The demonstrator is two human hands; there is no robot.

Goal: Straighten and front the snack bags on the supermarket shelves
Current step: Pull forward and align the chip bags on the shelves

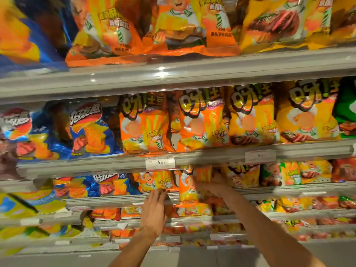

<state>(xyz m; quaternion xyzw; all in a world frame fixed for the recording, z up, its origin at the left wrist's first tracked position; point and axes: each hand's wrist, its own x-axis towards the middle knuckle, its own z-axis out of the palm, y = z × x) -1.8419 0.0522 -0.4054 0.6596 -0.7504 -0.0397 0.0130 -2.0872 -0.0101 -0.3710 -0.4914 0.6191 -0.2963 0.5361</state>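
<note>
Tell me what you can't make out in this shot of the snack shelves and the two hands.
Head view only:
- Right hand: its fingers reach behind the orange bag, so its grip cannot be judged.
- Left hand: fingertips at the shelf lip are motion-blurred; contact with the bag above is unclear.
- Price tag: only a large 5 reads; the rest is too small.
- Lowest shelves: blurred.
- Top-row bags: cut off by the upper edge.
</note>
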